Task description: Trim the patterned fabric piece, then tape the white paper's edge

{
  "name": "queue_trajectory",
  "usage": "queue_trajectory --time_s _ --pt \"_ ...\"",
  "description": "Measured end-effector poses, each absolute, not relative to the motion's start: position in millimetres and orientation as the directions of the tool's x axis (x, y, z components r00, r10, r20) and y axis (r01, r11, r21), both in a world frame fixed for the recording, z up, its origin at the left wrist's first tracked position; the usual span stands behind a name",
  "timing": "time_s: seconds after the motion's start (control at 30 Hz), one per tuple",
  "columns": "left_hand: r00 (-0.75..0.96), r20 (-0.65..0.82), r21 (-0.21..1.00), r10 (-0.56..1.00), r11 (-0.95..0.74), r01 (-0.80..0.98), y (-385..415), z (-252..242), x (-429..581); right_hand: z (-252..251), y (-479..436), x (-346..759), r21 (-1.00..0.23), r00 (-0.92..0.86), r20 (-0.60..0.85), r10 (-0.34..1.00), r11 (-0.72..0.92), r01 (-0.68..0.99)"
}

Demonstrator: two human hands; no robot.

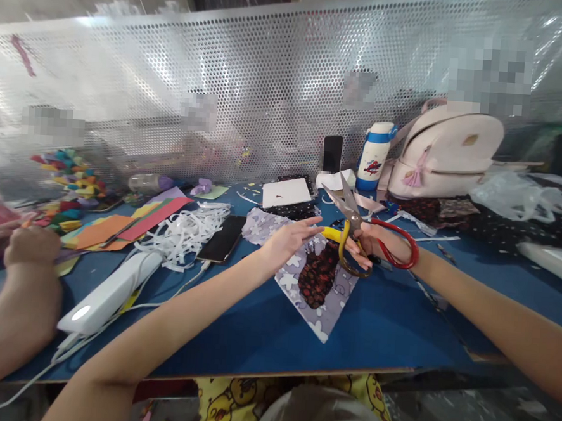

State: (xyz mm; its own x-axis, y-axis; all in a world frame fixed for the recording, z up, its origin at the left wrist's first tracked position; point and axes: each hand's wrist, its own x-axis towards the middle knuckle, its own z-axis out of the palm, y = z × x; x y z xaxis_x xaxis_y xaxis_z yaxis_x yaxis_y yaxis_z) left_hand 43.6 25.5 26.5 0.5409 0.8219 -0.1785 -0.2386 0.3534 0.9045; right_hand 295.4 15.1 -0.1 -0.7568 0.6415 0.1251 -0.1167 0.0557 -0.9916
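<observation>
My right hand [375, 234] grips the scissors of grey metal with one red and one yellow-brown loop handle [355, 219], their tapered blades parted toward the back edge, while my left hand [288, 241], fingers extended, is over the lavender cloth printed with white flowers [340, 297]; I cannot tell whether it touches. The cloth, bearing a dark red-and-black patterned fabric piece [315, 279], points one corner toward the tabletop's front edge. The flat blue tabletop [397, 338], backed by a perforated metal panel [279, 77], shows bare between that corner and the front edge.
</observation>
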Motion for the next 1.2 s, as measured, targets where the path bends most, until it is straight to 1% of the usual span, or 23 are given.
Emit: queue_trajectory --time_s 0.2,0.3,0.37,0.43,0.5,0.57,0.67,0.73,0.77,0.83,0.9,0.93,1.0,1.07,1.2 --pt "0.661 -0.238 0.901 0.711 0.416 -0.123 3.2 21.4 51.2 2.4 12.0 290.2 -0.992 -0.729 0.125 0.673 0.092 -0.085" --pt "0.684 -0.262 0.909 0.681 0.412 -0.061 3.9 16.9 50.3 6.4 10.8 286.9 -0.986 -0.679 0.161 0.716 0.148 -0.077" --pt "0.687 -0.255 0.92 0.681 0.389 -0.044 6.9 17.7 48.4 9.8 11.8 287.4 -0.973 -0.598 0.22 0.771 0.215 -0.08" --pt "0.683 -0.22 0.936 0.696 0.347 -0.052 10.8 22.9 45.8 12.8 14.3 291.1 -0.949 -0.474 0.303 0.827 0.309 -0.069" --pt "0.666 -0.143 0.958 0.732 0.272 -0.093 15.6 31.9 42.1 15.2 16.9 296.7 -0.909 -0.329 0.398 0.857 0.415 -0.019" --pt "0.627 -0.027 0.975 0.778 0.158 -0.153 21.5 42.5 37.0 17.8 17.7 302.2 -0.857 -0.205 0.484 0.851 0.508 0.083" --pt "0.559 0.149 0.978 0.815 -0.038 -0.205 31.6 56.3 27.0 22.6 15.0 306.1 -0.758 -0.115 0.577 0.809 0.582 0.294" --pt "0.525 0.246 0.966 0.815 -0.161 -0.203 37.9 61.8 20.0 25.4 12.4 305.7 -0.686 -0.106 0.613 0.783 0.594 0.42" --pt "0.517 0.286 0.957 0.807 -0.215 -0.195 40.6 63.5 16.9 26.3 11.4 305.1 -0.627 -0.113 0.633 0.766 0.593 0.505" --pt "0.51 0.35 0.936 0.785 -0.306 -0.171 44.9 65.3 12.0 26.7 10.4 304.2 -0.45 -0.159 0.668 0.727 0.564 0.692" --pt "0.509 0.391 0.916 0.767 -0.375 -0.14 47.3 66.2 8.9 25.8 10.4 304.4 -0.239 -0.222 0.689 0.69 0.505 0.829" --pt "0.506 0.407 0.907 0.76 -0.403 -0.124 47.9 66.8 8.0 25.2 10.5 304.8 -0.158 -0.246 0.695 0.675 0.478 0.864" --pt "0.502 0.431 0.889 0.75 -0.449 -0.092 48.1 68.4 7.0 24.4 10.8 306.0 -0.074 -0.268 0.705 0.657 0.444 0.893" --pt "0.507 0.442 0.875 0.741 -0.48 -0.062 47.4 70.3 6.6 24.5 10.6 306.7 -0.023 -0.276 0.713 0.644 0.415 0.91" --pt "0.516 0.449 0.859 0.729 -0.512 -0.024 45.7 72.5 6.8 26.2 9.3 306.4 0.028 -0.285 0.722 0.631 0.384 0.923"
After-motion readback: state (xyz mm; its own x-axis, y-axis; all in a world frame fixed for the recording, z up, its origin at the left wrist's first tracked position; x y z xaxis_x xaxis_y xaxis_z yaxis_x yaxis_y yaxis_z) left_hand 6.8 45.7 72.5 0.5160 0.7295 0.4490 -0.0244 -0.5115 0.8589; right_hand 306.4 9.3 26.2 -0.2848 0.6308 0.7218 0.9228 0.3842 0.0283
